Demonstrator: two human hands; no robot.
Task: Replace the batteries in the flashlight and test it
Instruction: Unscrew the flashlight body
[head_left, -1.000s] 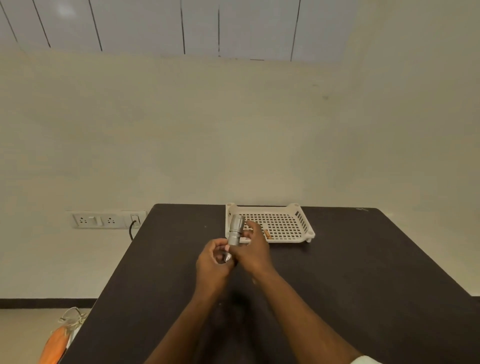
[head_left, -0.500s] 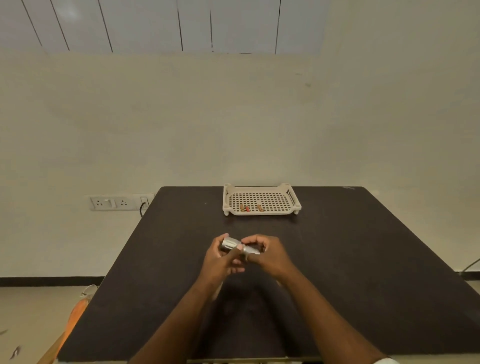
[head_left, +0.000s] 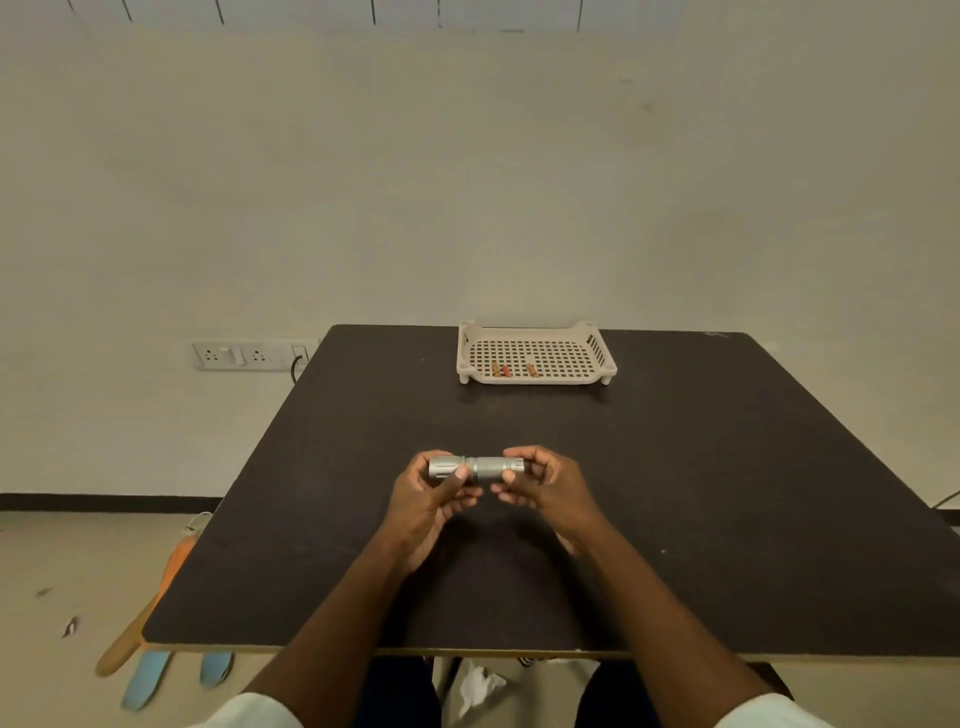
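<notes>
A silver flashlight (head_left: 480, 467) lies level between both hands above the middle of the dark table (head_left: 701, 493). My left hand (head_left: 428, 499) grips its wider head end, thumb on top. My right hand (head_left: 548, 483) pinches the tail end with thumb and fingertips. At the table's far edge stands a white perforated tray (head_left: 540, 332), and in it lie three small reddish-brown batteries (head_left: 511, 369) near the front wall.
A wall socket strip (head_left: 244, 356) with a black cable sits left of the table. On the floor at the left lie an orange object (head_left: 171, 566) and blue slippers (head_left: 150, 675). White paper (head_left: 480, 686) lies under the table's near edge.
The flashlight went from upright near the tray to level and nearer to me. Both hands came back from the tray and shifted to opposite ends. The camera tilted down.
</notes>
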